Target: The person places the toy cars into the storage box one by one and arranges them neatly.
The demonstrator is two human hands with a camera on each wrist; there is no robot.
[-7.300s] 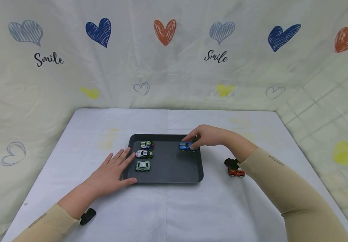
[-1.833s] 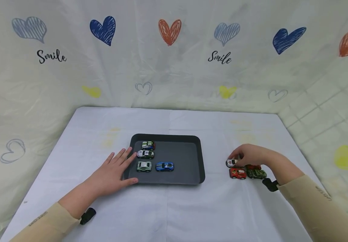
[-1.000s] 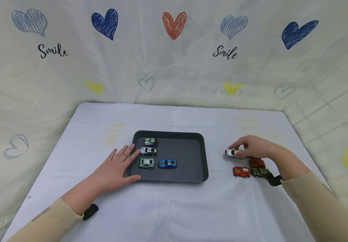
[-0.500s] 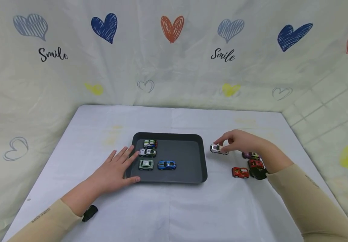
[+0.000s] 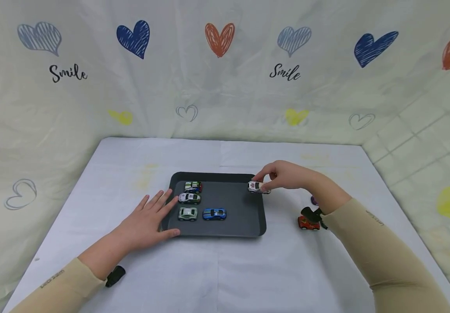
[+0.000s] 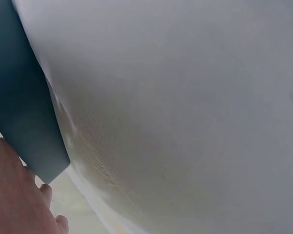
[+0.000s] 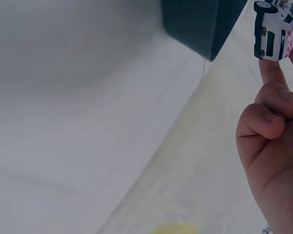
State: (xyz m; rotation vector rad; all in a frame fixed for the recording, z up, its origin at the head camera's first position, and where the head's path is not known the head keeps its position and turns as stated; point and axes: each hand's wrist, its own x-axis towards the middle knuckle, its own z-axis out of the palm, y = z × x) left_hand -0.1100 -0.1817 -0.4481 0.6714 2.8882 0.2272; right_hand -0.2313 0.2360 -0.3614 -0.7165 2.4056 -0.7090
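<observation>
Pinching the white toy car (image 5: pixel 254 187), with long axis roughly left to right, in the fingers of the right hand (image 5: pixel 287 174), and having most of the tray (image 5: pixel 244 217) to the left of these fingers, toward the left hand (image 5: pixel 143 221) with straight, spread fingers.

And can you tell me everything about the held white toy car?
The white toy car has dark windows, dark tyres and pink markings, and looks like shiny plastic or metal. The right-hand grip pinches it, roughly level, raised near the far right corner of the dark grey rectangular tray, not touching it.
</observation>
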